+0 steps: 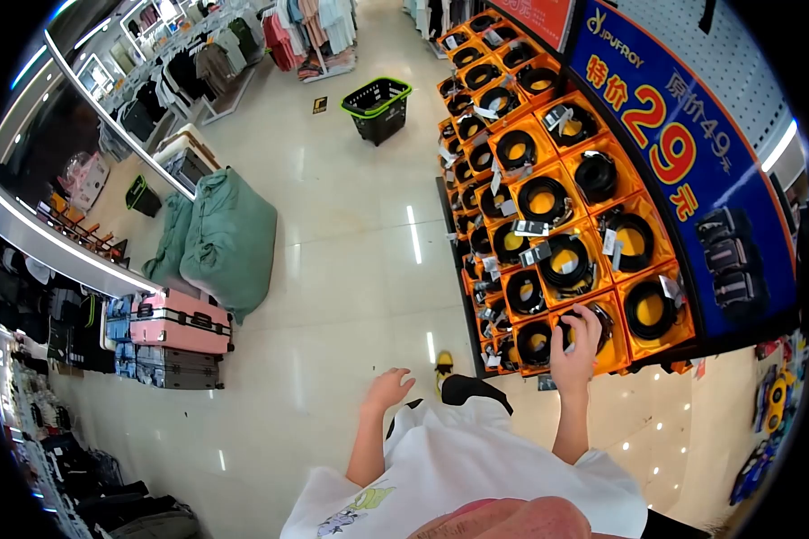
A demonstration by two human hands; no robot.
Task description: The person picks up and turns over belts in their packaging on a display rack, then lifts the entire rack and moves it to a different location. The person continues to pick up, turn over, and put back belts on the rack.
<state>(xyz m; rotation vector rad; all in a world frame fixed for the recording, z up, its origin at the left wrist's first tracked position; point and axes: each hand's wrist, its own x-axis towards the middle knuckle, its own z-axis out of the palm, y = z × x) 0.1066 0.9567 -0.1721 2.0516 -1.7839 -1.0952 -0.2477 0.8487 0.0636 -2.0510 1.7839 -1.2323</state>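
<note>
My right hand is over an orange compartment near the front of the belt rack, its thumb and fingers apart and bent around the near side of a coiled black belt. Part of that belt is hidden behind the fingers. To its right, another coiled belt with a white tag lies in its own orange box. On the left, my left hand hangs in front of my white shirt with the fingers loosely stretched, holding nothing.
Rows of orange boxes with tagged belts line the right side under a blue price sign. A black-green shopping basket stands on the floor ahead. Left are green sacks and pink suitcases; clothes racks stand farther back.
</note>
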